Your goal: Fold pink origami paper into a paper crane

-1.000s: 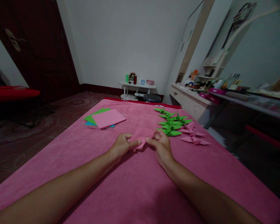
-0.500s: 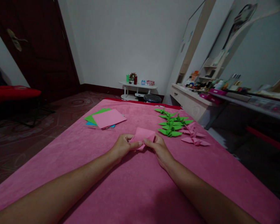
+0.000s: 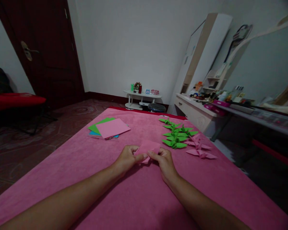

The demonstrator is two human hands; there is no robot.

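Observation:
Between my two hands is a folded piece of pink origami paper (image 3: 148, 147), just above the pink cloth (image 3: 98, 188). My left hand (image 3: 129, 156) pinches its left side, thumb on top and the other fingers underneath. On the opposite side my right hand (image 3: 164, 158) grips it the same way, and both thumb tips nearly meet at the near edge. Part of the paper's underside is hidden by my fingers. To the right lie several green paper cranes (image 3: 174, 142) in a group, with pink paper cranes (image 3: 201, 154) beside them.
A stack of square paper sheets (image 3: 114, 127), pink over green and blue, lies at the far left of the cloth. Beyond the far edge stands a small white shelf table (image 3: 144, 94). A cluttered dresser (image 3: 194, 103) is on the right, a red chair (image 3: 16, 100) on the left.
The whole view has tilted up slightly, so everything sits lower in the picture. Both hands keep their hold on the pink paper, with the thumbs still close together.

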